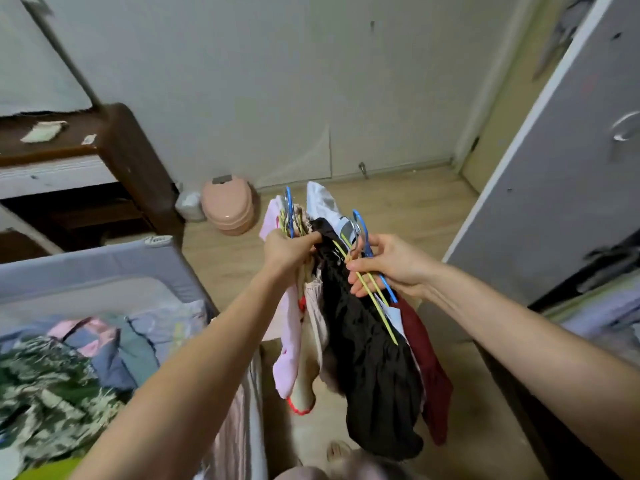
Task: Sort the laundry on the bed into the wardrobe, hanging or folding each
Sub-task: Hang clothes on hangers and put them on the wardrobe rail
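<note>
A black garment (367, 348) and pale pink clothes (289, 341) are hanging on coloured hangers (363, 271) above the floor. The left hand (289, 249) is gripping one bunch, the right hand (388, 266) pinching the other. Hanging seems underway; next, probably hooking them inside the wardrobe (554, 174).

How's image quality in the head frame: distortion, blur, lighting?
Head view: wide-angle bowing bends the wardrobe door and wall edges; dim, flat indoor light with no glare or hard shadows; soft overall, the laundry pile at lower left smeared; the left hand, right hand and black garment on hangers are sharpest; bottom edge is blurred.
</note>
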`<state>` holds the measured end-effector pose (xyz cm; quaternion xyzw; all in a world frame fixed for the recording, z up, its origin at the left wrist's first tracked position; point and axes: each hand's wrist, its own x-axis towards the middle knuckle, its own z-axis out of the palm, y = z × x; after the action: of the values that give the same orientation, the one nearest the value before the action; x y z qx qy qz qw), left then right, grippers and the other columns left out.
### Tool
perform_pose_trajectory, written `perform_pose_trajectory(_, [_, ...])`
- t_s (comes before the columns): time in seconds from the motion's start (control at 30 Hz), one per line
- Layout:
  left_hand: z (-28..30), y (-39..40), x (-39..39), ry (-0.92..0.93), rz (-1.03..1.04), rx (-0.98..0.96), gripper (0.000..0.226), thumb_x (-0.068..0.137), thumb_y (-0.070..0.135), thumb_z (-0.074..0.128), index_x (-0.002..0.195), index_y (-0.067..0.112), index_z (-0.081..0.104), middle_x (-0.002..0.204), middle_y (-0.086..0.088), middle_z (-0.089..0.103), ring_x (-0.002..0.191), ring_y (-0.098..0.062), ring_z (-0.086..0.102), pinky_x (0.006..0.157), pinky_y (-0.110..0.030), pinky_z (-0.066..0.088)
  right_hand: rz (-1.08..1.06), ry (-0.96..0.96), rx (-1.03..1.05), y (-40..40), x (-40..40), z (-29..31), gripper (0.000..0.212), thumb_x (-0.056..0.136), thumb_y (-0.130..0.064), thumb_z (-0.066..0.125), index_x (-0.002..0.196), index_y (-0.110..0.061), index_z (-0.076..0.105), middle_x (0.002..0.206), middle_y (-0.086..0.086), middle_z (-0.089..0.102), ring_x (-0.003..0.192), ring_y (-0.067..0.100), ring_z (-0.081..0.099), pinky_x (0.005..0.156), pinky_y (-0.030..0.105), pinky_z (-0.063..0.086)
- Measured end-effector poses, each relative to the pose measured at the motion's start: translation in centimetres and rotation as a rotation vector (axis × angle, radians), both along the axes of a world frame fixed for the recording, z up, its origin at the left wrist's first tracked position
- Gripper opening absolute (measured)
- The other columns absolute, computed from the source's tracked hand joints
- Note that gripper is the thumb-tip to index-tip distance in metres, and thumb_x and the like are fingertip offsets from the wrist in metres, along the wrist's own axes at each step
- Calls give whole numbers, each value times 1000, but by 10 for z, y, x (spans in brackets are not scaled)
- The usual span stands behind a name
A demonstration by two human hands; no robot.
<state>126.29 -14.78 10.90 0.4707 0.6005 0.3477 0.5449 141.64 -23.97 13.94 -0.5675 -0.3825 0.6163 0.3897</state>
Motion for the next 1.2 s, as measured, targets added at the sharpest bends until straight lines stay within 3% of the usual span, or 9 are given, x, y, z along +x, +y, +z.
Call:
perform_pose_trajectory(0.2, [-24, -24, 49, -93, -415, -254, 12, 75, 2, 78, 72, 2, 66, 58, -7, 66, 41, -11, 56, 41, -18, 44, -377, 67, -139, -59, 32, -23, 16, 90, 8, 55, 84, -7, 51, 68, 19, 63, 53, 23, 67, 53, 30, 58])
perform_pose_trajectory(0.33, [-24, -40, 71, -245, -603, -444, 11, 90, -2, 59, 81, 0, 65, 63, -5, 67, 44, -6, 57, 45, -15, 50, -693, -13, -29, -114, 43, -17, 20, 89, 7, 56, 80, -9, 49, 74, 19, 65, 47, 17, 61, 39, 19, 40])
perform_pose_trajectory(0.5, [-30, -83, 89, -143, -922, -521, 7, 89, -10, 57, 85, -7, 62, 62, -8, 70, 47, -10, 63, 54, -19, 56, -959, -106, -106, -164, 20, -54, 26, 87, 15, 54, 75, -5, 44, 71, 22, 56, 33, 11, 46, 33, 16, 29])
perform_pose_trajectory(0.7, [-20, -137, 140, -58, -1188, -481, 4, 89, -7, 60, 88, -9, 63, 71, -14, 69, 51, -14, 66, 56, -24, 58, -1428, -303, -259, -255, 35, -57, 25, 80, 15, 59, 77, -9, 50, 39, -2, 49, 30, 5, 41, 36, 16, 33])
perform_pose_trajectory(0.77, [-22, -160, 153, 79, -1298, -411, 8, 88, -7, 61, 80, -6, 63, 68, -14, 68, 49, -15, 62, 57, -26, 57, -1438, -310, -398, -277, 29, -61, 25, 85, 14, 54, 88, -9, 45, 47, 7, 52, 30, 8, 43, 35, 18, 33])
perform_pose_trajectory(0.87, [-16, -192, 183, 150, -1451, -343, 10, 88, -3, 64, 78, -3, 66, 66, -9, 70, 50, -12, 60, 64, -26, 55, -1527, -329, -438, -307, 32, -62, 41, 82, 12, 60, 108, -13, 40, 75, 11, 53, 51, 17, 49, 46, 26, 39])
perform_pose_trajectory(1.03, [7, -246, 249, 171, -1631, -256, 3, 85, -3, 66, 87, -5, 65, 85, -22, 65, 54, -17, 61, 60, -24, 55, -1698, -334, -424, -362, 85, -49, 28, 85, 11, 59, 110, 0, 55, 71, 13, 55, 45, 14, 51, 43, 23, 42])
perform_pose_trajectory(1.1, [13, -265, 277, 167, -1642, -253, 5, 85, -6, 66, 88, -6, 61, 78, -20, 64, 46, -13, 61, 53, -20, 53, -1783, -259, -371, -380, 116, -48, 34, 88, 11, 55, 121, 5, 51, 73, 13, 58, 35, 9, 52, 36, 18, 42])
perform_pose_trajectory(1.2, [18, -291, 322, 169, -1647, -251, 12, 87, -7, 63, 78, -2, 57, 54, -4, 63, 33, -1, 54, 36, -10, 41, -1885, -64, -241, -404, 165, -54, 32, 89, 13, 53, 120, 9, 48, 98, 23, 58, 35, 8, 58, 34, 16, 40])
